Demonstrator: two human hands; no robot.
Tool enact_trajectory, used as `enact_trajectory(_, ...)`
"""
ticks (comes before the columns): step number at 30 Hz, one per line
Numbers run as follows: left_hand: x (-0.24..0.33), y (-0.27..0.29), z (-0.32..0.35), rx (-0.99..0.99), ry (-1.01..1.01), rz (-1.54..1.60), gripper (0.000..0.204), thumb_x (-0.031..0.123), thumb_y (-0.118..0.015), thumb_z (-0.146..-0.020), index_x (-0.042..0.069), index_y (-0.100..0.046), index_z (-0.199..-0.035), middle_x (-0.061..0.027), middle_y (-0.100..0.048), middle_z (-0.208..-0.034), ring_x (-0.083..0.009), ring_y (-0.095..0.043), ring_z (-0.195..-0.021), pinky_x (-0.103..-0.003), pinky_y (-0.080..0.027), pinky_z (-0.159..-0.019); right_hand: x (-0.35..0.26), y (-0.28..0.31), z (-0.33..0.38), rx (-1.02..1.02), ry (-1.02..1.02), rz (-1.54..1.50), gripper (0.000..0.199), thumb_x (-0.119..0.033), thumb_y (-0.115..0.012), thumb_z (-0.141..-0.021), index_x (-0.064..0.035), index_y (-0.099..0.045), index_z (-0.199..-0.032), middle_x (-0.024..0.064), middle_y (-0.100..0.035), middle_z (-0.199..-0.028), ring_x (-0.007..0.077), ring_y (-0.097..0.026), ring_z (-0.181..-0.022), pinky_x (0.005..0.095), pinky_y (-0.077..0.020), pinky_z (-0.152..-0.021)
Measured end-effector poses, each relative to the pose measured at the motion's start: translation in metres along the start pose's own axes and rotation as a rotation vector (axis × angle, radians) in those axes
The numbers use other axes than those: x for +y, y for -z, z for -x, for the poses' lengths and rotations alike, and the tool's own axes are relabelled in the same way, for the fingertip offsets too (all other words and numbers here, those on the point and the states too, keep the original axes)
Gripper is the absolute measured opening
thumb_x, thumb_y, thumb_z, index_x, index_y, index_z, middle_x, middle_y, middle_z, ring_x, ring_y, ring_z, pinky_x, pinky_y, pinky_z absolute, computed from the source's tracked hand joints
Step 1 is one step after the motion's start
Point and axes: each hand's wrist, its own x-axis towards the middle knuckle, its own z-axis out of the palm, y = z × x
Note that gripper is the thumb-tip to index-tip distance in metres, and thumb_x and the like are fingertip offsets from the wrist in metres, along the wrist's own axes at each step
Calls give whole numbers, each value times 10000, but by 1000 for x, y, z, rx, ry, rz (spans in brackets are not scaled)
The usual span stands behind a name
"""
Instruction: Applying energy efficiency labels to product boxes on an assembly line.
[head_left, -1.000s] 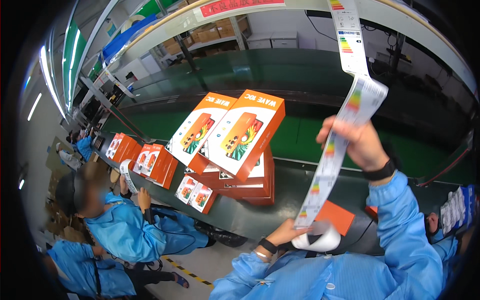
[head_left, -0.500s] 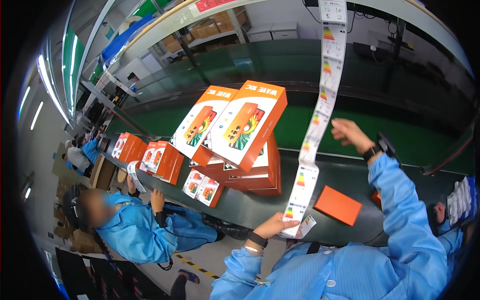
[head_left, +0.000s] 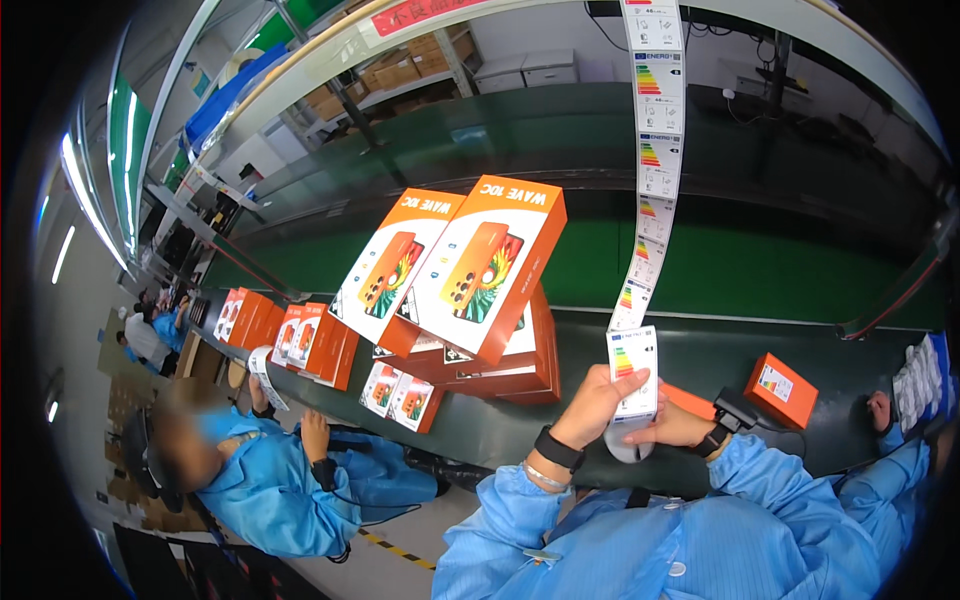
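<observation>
Head view, item one: two forearms in light blue sleeves (head_left: pixel 640 530) entering from the lower edge, a dark band on each wrist. Left hand (head_left: pixel 595 405), fingers closed on the left edge of the lowest label of a long label strip (head_left: pixel 645 260). Right hand (head_left: pixel 672 425), fingers curled against the same label from below and the right; the grip itself is partly hidden. The strip rises from both hands in a hanging run of white labels with coloured bars, out past the top edge.

Item two: small orange box (head_left: pixel 781 390), lying flat on the dark green conveyor belt (head_left: pixel 850 345), just right of the hands.

Item three: stack of orange product boxes (head_left: pixel 470 300), left of the hands, the top two tilted up.

Item four: further orange boxes (head_left: pixel 310 340) along the belt, with a seated co-worker in blue (head_left: pixel 270 480) beside them.
</observation>
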Motion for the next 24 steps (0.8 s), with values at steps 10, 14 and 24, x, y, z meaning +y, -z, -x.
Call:
enact_trajectory(10, 37, 10, -28, 106, -89, 48, 299, 200, -523, -883, -70, -531, -1013, -191, -635, -863, -265, -650, -794, -339, -534, -711, 9, -19, 24, -101, -99, -113, 349, -218, -596, -852, 22, -553, -1101, 108, -623, -1037, 182, -582, -989, 294, -436, -880)
enact_trajectory(14, 32, 19, -43, 135, -89, 80, 303, 196, -507, -889, -75, -523, -1024, -195, -629, -878, -266, -644, -811, -350, -531, -725, 0, -13, 46, -164, -309, -204, 338, -252, -563, -876, 19, -572, -1078, 116, -635, -981, 179, -607, -928, 281, -465, -832)
enact_trajectory(24, 14, 33, -65, 250, -69, 191, 314, 198, -494, -895, -79, -506, -1042, -212, -614, -924, -278, -631, -829, -366, -521, -750, -21, -1, 86, -94, -302, -41, 279, -224, -539, -893, -8, -601, -1059, 49, -637, -921, 101, -573, -847, 240, -442, -792)
